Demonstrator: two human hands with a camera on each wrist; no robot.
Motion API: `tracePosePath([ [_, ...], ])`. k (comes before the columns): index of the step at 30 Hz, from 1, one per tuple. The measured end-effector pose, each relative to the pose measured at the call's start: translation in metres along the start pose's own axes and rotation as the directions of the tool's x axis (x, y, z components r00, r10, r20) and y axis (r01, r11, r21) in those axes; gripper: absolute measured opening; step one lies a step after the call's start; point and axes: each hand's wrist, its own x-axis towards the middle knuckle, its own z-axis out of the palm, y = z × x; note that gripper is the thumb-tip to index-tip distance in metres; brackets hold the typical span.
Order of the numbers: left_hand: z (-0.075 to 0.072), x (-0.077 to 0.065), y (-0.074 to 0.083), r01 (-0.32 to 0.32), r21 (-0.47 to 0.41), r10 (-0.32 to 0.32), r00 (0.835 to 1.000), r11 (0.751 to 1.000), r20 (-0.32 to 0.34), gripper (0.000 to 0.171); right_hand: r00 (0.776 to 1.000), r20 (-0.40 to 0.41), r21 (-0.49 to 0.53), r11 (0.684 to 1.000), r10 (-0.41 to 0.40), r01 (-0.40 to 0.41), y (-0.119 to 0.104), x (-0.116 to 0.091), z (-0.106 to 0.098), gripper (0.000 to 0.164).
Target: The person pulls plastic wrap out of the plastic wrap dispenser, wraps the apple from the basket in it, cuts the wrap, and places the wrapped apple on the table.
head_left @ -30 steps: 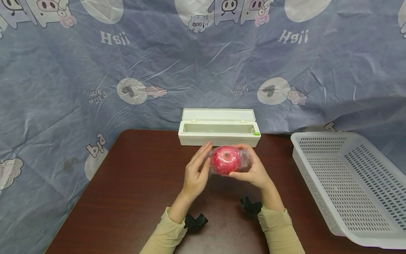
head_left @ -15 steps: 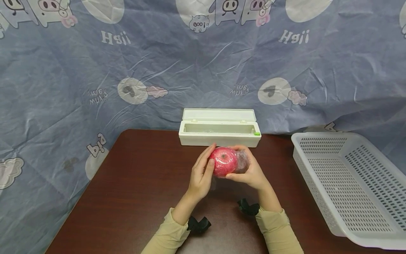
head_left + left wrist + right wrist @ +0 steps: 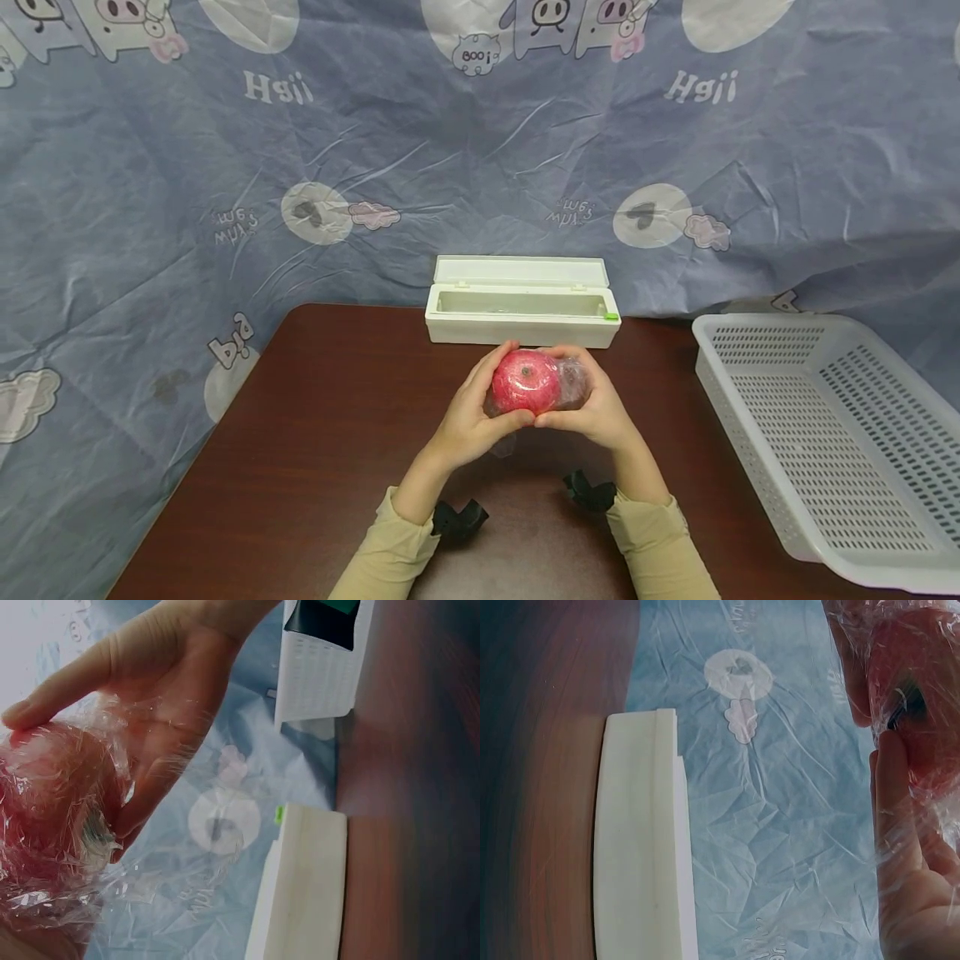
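Note:
A red apple (image 3: 527,382) wrapped in clear cling film is held above the table between both hands. My left hand (image 3: 467,421) grips its left side, fingers behind and thumb across the front. On the other side, my right hand (image 3: 600,408) holds the bunched film (image 3: 573,383) and the apple's right edge. Both thumb tips meet in front. In the left wrist view, crinkled film covers the apple (image 3: 49,802), with the right hand (image 3: 161,682) reaching in from above. The right wrist view shows a dark spot on the apple (image 3: 930,697) through the film.
Behind the hands, a long white box (image 3: 521,332) with its lid raised and a green slider stands at the back of the brown table (image 3: 322,433). A white perforated basket (image 3: 757,433) is on the right. A printed blue cloth (image 3: 450,150) hangs behind.
My left hand has moved in against the apple, and its thumb has come round to the front beside the right thumb. The apple has shifted slightly left.

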Motion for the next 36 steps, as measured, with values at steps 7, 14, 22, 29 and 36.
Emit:
tracePosePath([
  [7, -0.002, 0.0, 0.0, -0.002, 0.015, 0.003, 0.999, 1.0, -0.039, 0.084, 1.0, 0.011, -0.037, 0.999, 0.02, -0.019, -0.003, 0.0, 0.001, 0.074],
  [14, -0.002, 0.0, -0.001, -0.017, 0.017, 0.018, 0.998, 1.0, -0.066, 0.081, 0.998, 0.036, -0.11, 0.993, 0.058, -0.053, -0.008, 0.0, -0.002, 0.079],
  [22, -0.004, -0.001, -0.004, -0.039, -0.006, 0.038, 0.995, 0.999, -0.088, 0.079, 0.992, 0.09, -0.026, 0.995, -0.092, 0.095, -0.012, 0.0, -0.01, 0.07],
  [29, -0.007, -0.001, -0.006, -0.04, -0.022, 0.038, 0.996, 0.999, -0.083, 0.079, 0.993, 0.02, -0.081, 0.99, -0.118, 0.119, -0.014, -0.001, -0.013, 0.046],
  [36, -0.009, -0.001, -0.007, -0.052, -0.022, 0.05, 0.995, 0.998, -0.087, 0.078, 0.968, -0.228, -0.167, 0.984, -0.102, 0.064, -0.017, -0.004, -0.015, 0.026],
])
